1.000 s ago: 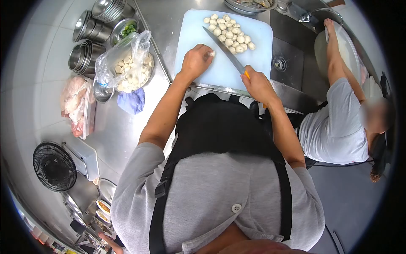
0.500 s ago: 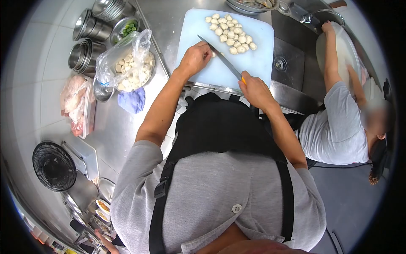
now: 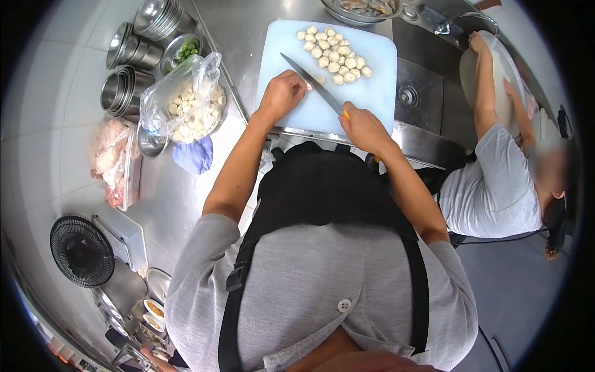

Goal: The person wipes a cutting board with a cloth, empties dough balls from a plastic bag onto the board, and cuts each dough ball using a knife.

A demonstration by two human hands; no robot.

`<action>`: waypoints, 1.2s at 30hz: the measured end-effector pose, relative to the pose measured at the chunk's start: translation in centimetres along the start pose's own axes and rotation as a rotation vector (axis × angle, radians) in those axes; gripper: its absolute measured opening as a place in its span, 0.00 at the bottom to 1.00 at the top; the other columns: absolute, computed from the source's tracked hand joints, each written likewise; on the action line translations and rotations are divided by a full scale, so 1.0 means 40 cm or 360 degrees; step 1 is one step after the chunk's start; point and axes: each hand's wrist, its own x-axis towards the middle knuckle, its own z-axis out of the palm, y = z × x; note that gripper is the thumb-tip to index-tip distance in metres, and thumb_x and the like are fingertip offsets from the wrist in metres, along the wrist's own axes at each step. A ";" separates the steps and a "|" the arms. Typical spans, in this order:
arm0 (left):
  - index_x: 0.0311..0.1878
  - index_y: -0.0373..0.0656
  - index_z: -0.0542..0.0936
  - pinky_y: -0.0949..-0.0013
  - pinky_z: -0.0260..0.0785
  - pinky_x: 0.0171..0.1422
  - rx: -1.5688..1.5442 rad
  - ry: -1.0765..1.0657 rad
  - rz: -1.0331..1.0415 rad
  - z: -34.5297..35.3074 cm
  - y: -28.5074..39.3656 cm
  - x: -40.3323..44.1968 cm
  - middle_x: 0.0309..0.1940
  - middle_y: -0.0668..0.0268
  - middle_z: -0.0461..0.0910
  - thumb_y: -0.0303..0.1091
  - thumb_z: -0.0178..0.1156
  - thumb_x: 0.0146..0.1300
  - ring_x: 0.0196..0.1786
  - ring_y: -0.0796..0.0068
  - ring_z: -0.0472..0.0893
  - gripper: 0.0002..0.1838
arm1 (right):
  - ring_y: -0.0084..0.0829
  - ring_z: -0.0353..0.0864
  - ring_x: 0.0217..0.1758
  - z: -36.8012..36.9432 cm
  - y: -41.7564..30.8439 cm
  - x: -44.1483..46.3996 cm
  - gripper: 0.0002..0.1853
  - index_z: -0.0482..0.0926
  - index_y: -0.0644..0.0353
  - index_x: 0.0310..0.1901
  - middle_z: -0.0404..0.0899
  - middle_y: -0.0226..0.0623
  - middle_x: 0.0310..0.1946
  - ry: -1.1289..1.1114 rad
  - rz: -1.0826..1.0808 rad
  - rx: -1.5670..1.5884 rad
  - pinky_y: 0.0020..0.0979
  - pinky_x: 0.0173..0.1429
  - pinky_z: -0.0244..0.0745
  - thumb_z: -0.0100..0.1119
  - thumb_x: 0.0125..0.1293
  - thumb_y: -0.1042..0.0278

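My right hand grips the yellow handle of a long knife, its blade slanting up and left over the light blue cutting board. At the board's left side, my left hand pinches a small white ball piece close to the blade. Another pale piece lies on the far side of the blade. Several whitish balls are grouped on the upper part of the board, apart from both hands.
A plastic bag of white balls lies left of the board, near a blue cloth and stacked metal bowls. The sink borders the board's right. Further right, a person handles a large round basin.
The knife and my right hand have shifted slightly left. The blade is now beside my left fingertips, and a pale piece shows beyond it. The co-worker's arms have moved at the basin.
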 end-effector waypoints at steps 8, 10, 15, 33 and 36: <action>0.65 0.42 0.79 0.48 0.69 0.69 0.0341 0.0319 0.0000 0.091 0.061 -0.009 0.61 0.53 0.77 0.41 0.79 0.59 0.64 0.49 0.77 0.32 | 0.66 0.85 0.44 -0.080 -0.016 -0.070 0.15 0.73 0.67 0.50 0.84 0.64 0.35 0.0206 0.0121 0.0087 0.60 0.51 0.74 0.55 0.80 0.60; 0.66 0.45 0.78 0.48 0.66 0.69 0.0407 0.0285 0.0042 0.126 0.059 0.004 0.61 0.54 0.76 0.43 0.79 0.59 0.64 0.49 0.76 0.33 | 0.67 0.85 0.44 -0.085 -0.008 -0.078 0.15 0.73 0.67 0.49 0.84 0.64 0.34 0.0264 0.0130 0.0115 0.60 0.50 0.74 0.55 0.80 0.59; 0.56 0.45 0.85 0.49 0.65 0.67 0.0463 0.0300 -0.0065 0.137 -0.020 0.008 0.56 0.56 0.78 0.40 0.76 0.63 0.61 0.52 0.76 0.20 | 0.68 0.84 0.41 -0.095 0.015 -0.092 0.16 0.74 0.67 0.50 0.84 0.63 0.32 0.0254 0.0153 0.0120 0.60 0.49 0.75 0.55 0.80 0.59; 0.38 0.57 0.94 0.48 0.71 0.59 0.0945 -0.0452 -0.0157 0.008 0.072 0.169 0.43 0.63 0.85 0.39 0.74 0.60 0.53 0.58 0.82 0.05 | 0.56 0.85 0.52 0.020 0.008 -0.124 0.27 0.73 0.52 0.76 0.78 0.51 0.50 0.0208 0.0033 -0.0033 0.51 0.59 0.79 0.59 0.77 0.67; 0.38 0.56 0.94 0.48 0.77 0.56 0.0817 -0.0260 -0.0244 -0.021 0.030 0.200 0.43 0.59 0.88 0.39 0.71 0.60 0.49 0.55 0.86 0.06 | 0.56 0.84 0.52 -0.101 -0.008 -0.263 0.26 0.76 0.55 0.73 0.80 0.51 0.48 0.0172 0.0036 0.0018 0.50 0.59 0.78 0.60 0.75 0.69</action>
